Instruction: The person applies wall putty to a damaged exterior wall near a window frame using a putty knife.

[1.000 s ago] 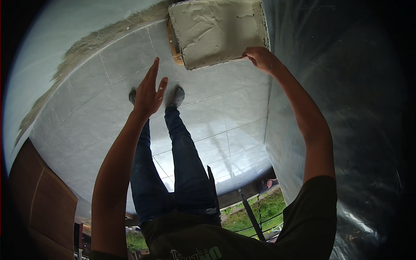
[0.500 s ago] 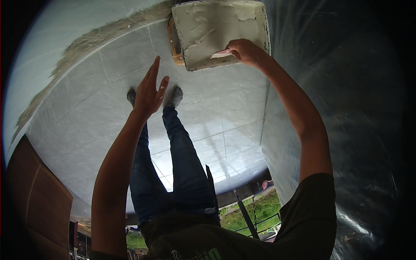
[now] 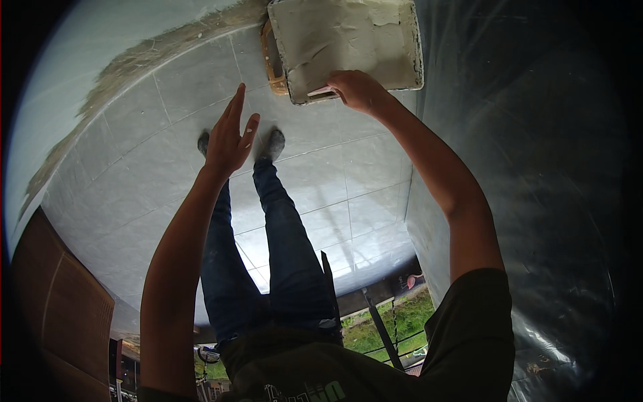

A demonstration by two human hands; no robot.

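Observation:
A shallow rectangular tray (image 3: 420, 60) full of smooth off-white paste (image 3: 341, 43) lies at the top of the view. Over its near edge, my right hand (image 3: 360, 91) pinches a small pinkish flat scraper (image 3: 321, 91), whose edge is at the paste close to the tray's near left corner. Most of the scraper is hidden behind my fingers. My left hand (image 3: 230, 144) hovers over the floor, holding nothing, with its fingers stretched and the thumb apart. A few pale spots mark its thumb.
Beside the tray's left edge is an orange-brown frame-like piece (image 3: 277, 84). My feet stand on the grey tiled floor (image 3: 315, 177). A pale wall (image 3: 80, 74) curves along the left, and a dark, shiny sheet-like surface (image 3: 516, 147) rises at the right. Brown panels (image 3: 67, 295) stand at lower left.
My right hand has moved left with the scraper, toward the tray's near left corner. My left hand stays nearly where it was, fingers still stretched.

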